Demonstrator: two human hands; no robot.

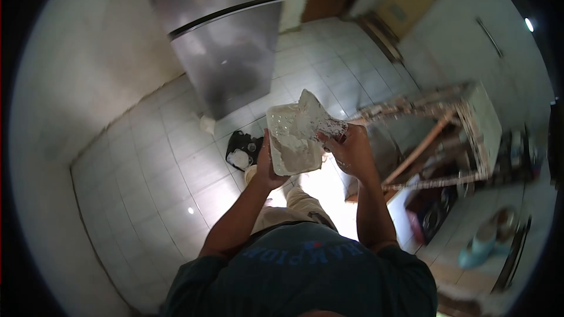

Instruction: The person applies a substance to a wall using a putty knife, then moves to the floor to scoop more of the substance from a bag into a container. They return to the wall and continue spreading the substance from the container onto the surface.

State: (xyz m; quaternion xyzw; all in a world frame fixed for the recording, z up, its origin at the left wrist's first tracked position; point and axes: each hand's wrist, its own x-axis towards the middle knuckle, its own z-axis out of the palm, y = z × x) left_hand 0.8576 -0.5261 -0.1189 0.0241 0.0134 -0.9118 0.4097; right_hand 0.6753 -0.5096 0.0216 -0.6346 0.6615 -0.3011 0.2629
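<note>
My left hand (269, 163) is wrapped round the near left side of a whitish rectangular tub (292, 168), held up in front of my body. Wet white paste (288, 126) coats its inside, thicker towards the near end. In my right hand (352, 151) is a putty knife (310, 110), gripped by a handle crusted with dried paste. Its broad blade is smeared white and overlaps the tub's far right part in this view. The fingers of my left hand under the tub are hidden.
A grey refrigerator (229, 53) stands ahead on the tiled floor (147, 158). Near my feet lies a black item (237, 141) with white on it. To my right is a rough-edged, paste-spotted frame (482, 129) with a wooden bar (420, 148). Further right sits a teal object (479, 249).
</note>
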